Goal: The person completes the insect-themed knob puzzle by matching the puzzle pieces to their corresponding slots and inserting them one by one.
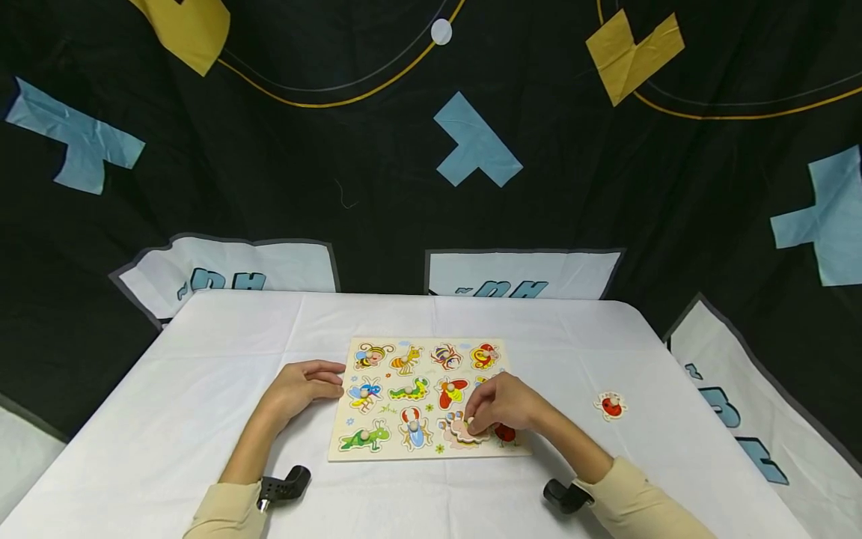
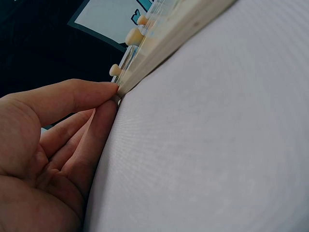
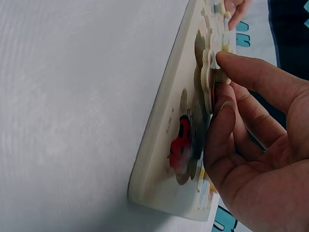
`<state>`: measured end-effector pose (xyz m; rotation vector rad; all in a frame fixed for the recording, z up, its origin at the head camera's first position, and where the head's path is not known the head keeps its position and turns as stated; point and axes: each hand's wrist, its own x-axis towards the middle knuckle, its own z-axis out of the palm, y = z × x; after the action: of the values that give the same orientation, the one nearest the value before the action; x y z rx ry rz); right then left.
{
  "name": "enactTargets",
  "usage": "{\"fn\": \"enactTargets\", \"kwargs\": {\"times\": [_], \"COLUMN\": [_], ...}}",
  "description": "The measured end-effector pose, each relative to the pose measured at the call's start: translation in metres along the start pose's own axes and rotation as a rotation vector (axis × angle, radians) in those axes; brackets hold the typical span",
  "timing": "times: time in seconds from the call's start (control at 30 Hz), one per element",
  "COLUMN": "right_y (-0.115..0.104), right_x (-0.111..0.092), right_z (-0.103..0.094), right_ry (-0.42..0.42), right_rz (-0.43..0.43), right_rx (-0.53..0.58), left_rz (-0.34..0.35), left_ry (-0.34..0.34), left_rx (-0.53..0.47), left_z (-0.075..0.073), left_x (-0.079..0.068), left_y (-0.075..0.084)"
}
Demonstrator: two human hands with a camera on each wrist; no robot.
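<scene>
A wooden peg puzzle board (image 1: pixel 387 455) with insect pictures lies flat on the white table. My right hand (image 1: pixel 505 404) pinches a scalloped wooden puzzle piece (image 3: pixel 207 72) by its knob. The piece is tilted over the pinkish recess in the board's front row, partly hidden by the fingers. Beside that recess, a red ladybug picture (image 3: pixel 180 149) shows on the board at the front right corner. With extended fingers, my left hand (image 1: pixel 299 389) touches the board's left edge (image 2: pixel 157 65); in the left wrist view its fingertips rest against that edge.
A loose red ladybug piece (image 1: pixel 611 405) lies on the table to the right of the board. Several knobbed pieces, such as a green caterpillar (image 1: pixel 408 389), sit in the board. Behind the table (image 1: pixel 236 329) hangs a black cloth (image 1: pixel 377 180).
</scene>
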<state>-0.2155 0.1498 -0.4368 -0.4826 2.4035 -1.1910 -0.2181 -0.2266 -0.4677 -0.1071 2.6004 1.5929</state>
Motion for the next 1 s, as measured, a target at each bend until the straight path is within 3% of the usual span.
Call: {"fn": "enactTargets", "kwargs": {"times": [1.0], "right_y": [-0.006], "right_x": [0.003], "right_z": [0.016], "right_ry": [-0.02], "right_rz": [-0.031], "right_rx": [-0.027], "left_rz": [-0.003], "left_ry": [-0.014], "left_rx": [-0.082], "left_z": [0.0], "left_x": [-0.001], "left_y": [0.0]}}
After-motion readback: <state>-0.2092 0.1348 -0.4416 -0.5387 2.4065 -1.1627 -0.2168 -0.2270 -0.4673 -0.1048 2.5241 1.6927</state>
